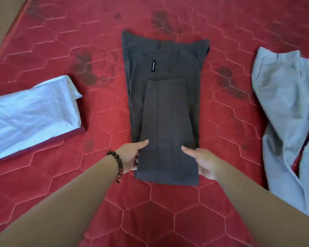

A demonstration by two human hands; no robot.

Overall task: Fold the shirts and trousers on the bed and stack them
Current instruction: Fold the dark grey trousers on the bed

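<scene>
**Trousers mid-fold, grip on the near end**

Bed (168,220) first: no containers on it. Dark trousers (164,107) lie centred, legs doubled back. Left hand (132,157) and right hand (202,163) pinch the near fold's edges, thumbs on top. Risk: uneven lift skews the layers. Folded shirt (32,114) waits left, grey trousers (289,113) right, unfolded.

The quilted bed cover (168,211) is noted as red, stitched throughout in a pale hexagon pattern and marked with dark blotches towards the far side. The folded trousers at the centre (164,107) are recorded as dark charcoal grey with a small black label bearing white lettering (154,66); the folded shirt at the left (32,114) is pale silvery blue over a maroon layer, and the unfolded trousers at the right (289,111) are light grey. A bracelet of dark brown and reddish beads (118,164) is observed at a tan brown sleeve (61,202).
</scene>
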